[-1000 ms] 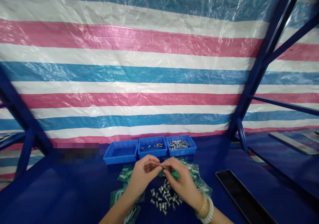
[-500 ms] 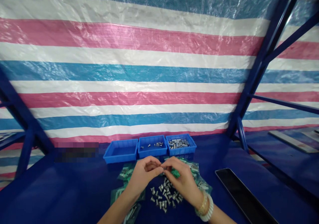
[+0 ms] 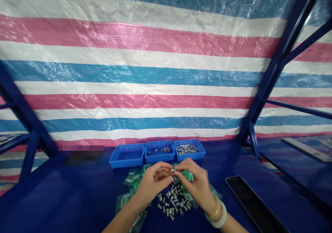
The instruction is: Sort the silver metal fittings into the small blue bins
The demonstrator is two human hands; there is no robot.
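Left hand (image 3: 155, 181) is pinching a small silver fastener (image 3: 173, 170), right hand (image 3: 195, 184) is pinching a green plastic packet (image 3: 188, 175) just beside it, both grips closing above a loose fastener pile (image 3: 173, 200) on the blue desk (image 3: 64, 198).

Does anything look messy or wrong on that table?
Yes, a little: the metal bolts lie in a loose heap on the table, not in the blue trays, and green packets are scattered around them.
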